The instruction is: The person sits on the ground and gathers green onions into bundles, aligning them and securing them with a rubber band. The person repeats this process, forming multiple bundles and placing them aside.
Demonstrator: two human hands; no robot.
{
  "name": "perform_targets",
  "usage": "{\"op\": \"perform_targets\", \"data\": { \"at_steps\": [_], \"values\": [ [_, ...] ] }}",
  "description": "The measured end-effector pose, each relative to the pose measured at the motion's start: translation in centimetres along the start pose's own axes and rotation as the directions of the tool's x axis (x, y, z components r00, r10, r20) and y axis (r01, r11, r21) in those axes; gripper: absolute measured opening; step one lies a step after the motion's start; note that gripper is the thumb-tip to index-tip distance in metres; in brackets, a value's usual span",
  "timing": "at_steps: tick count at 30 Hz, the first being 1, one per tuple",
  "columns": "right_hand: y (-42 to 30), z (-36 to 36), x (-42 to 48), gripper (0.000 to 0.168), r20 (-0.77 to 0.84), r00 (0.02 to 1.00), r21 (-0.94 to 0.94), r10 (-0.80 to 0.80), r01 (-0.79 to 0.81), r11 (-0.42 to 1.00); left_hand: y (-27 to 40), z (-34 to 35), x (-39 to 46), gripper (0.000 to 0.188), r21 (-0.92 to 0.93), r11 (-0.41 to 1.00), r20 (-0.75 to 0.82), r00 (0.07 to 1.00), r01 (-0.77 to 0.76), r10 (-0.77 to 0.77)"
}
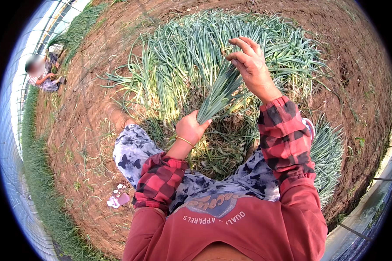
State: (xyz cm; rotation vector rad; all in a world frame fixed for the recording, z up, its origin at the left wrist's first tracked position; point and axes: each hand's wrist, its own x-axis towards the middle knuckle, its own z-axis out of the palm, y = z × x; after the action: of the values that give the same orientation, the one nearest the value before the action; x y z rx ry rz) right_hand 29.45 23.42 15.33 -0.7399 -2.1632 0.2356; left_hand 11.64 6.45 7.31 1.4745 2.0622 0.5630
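Note:
My left hand [191,129], with a yellow bangle at the wrist, is closed around the narrow end of a bunch of long green onion-like leaves [220,93]. The bunch slants up and right from that fist. Near its far end my right hand [248,63] is raised, fingers curled and thumb apart from the fingertips; whether it holds a leaf is unclear. Beyond both hands lies a wide heap of similar green plants [183,55], pale at their lower ends. Loose leaves and trimmings [222,153] cover the soil between my legs.
Another pile of green leaves [328,160] lies beside my right leg. A pink container [118,200] rests on the brown soil at lower left. Farther off at upper left, a person [40,73] sits near growing green rows [39,140] and a netted wall.

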Motion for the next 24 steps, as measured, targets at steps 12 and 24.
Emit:
{"op": "perform_targets", "data": {
  "at_steps": [12, 24],
  "values": [
    [-1.3, 0.5, -0.7, 0.008, 0.024, 1.000, -0.043, -0.008, 0.009, 0.999, 0.6, 0.2, 0.2, 0.033, -0.004, 0.999, 0.031, 0.999, 0.032, -0.032],
    [1.0, -1.2, -1.2, 0.018, 0.106, 0.982, -0.040, 0.154, -0.150, 0.988, -0.6, 0.4, 0.1, 0.027, -0.370, 0.928, 0.072, 0.994, -0.044, 0.076]
  ]
}}
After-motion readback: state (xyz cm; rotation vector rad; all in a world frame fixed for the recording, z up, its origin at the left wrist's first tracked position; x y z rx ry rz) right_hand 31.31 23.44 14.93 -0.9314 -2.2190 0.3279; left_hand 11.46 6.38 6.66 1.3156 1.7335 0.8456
